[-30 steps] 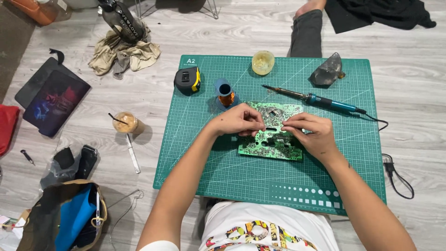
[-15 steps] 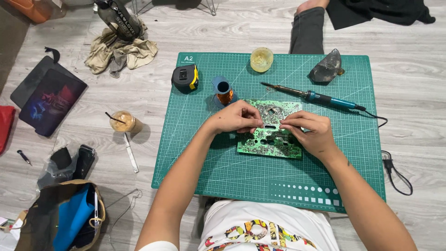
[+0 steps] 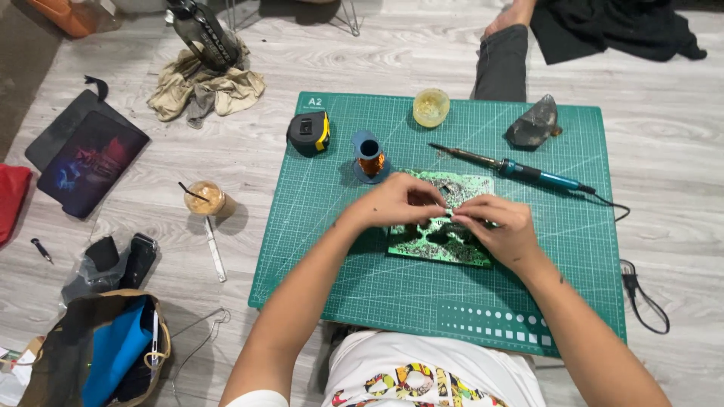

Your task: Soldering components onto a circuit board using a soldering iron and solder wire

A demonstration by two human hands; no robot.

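Two hands, left and right, pinch over circuit board; iced-drink cup nearby.

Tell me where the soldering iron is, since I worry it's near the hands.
In the head view, the soldering iron lies on the green mat, at its far right, beyond the right hand, untouched.

A circuit board lies at the middle of the cutting mat on the floor. The left hand and right hand rest on it, fingertips meeting. At twelve o'clock sits a small dish; at two, a soldering iron; at eleven, a wire spool, a tape measure beyond. At nine, off the mat, stands a cup.
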